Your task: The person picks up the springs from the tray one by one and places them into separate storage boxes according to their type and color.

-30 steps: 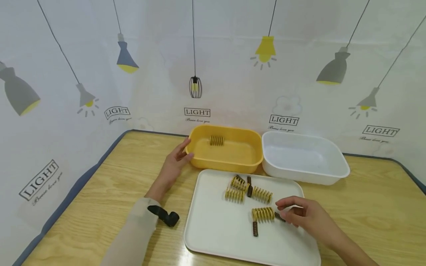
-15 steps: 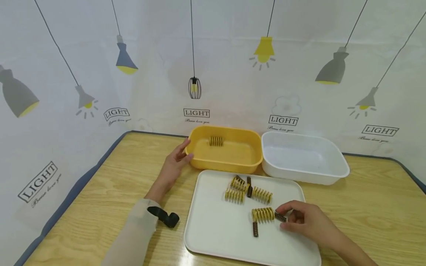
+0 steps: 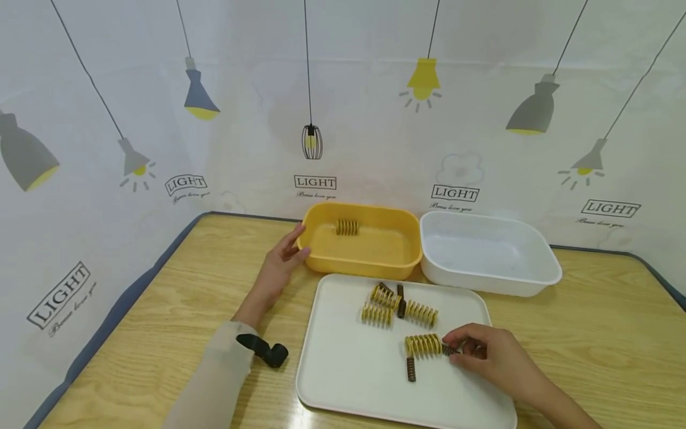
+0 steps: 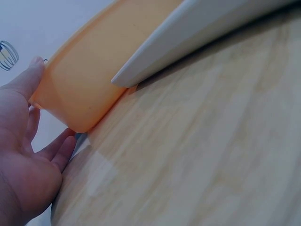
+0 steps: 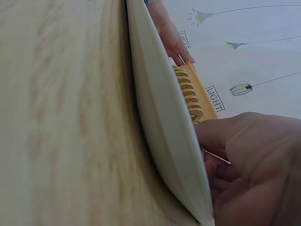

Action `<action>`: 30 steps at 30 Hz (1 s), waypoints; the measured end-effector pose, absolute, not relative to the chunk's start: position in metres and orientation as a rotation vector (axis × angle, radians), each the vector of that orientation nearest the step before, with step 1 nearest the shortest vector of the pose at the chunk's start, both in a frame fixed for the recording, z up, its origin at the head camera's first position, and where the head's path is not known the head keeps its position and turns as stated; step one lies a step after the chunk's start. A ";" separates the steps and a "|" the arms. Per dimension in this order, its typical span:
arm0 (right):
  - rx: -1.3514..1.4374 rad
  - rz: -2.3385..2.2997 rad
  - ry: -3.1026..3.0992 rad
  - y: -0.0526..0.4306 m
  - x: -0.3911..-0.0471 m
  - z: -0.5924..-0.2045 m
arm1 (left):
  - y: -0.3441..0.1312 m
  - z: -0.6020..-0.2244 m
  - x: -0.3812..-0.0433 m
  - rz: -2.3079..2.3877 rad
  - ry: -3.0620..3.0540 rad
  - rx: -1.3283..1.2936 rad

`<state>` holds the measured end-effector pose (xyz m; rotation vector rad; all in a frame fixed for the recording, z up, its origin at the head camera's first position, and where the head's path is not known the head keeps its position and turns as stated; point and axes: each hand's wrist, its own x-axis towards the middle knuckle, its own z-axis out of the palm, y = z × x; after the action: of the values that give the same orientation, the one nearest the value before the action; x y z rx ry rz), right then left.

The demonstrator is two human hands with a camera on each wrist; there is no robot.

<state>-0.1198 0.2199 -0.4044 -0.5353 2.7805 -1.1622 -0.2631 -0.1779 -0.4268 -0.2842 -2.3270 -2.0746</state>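
My left hand rests against the left end of the yellow bin. Its fingers are fairly straight, with fingertips at the rim and outer wall. One large yellow coil spring lies inside that bin. Over the right side of the white tray, my right hand pinches a small dark spring between thumb and forefinger, partly covering it. This spring sits right at the end of a large yellow spring. Another small dark spring lies just below. In the right wrist view, the tray edge hides the fingertips.
Farther back on the tray is a cluster of yellow springs and dark springs. A white bin stands beside the yellow one, behind the tray. A printed cloth backdrop rises behind the wooden table.
My right hand's thumb and forefinger have come down and closed on the small dark spring at the tray's right. The left hand stays at the yellow bin.
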 end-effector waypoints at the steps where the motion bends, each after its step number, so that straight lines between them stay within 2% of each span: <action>1: -0.542 -1.154 2.789 0.220 -0.120 -0.405 | -0.178 -0.427 -0.263 -2.075 -2.328 -0.285; 30: -0.709 -1.058 2.806 0.227 -0.123 -0.403 | -0.178 -0.428 -0.264 -2.063 -2.347 -0.265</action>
<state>-0.1232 0.2272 -0.4028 -0.7095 2.8057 -1.0581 -0.2636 -0.1781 -0.4276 -0.2650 -2.3470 -2.0630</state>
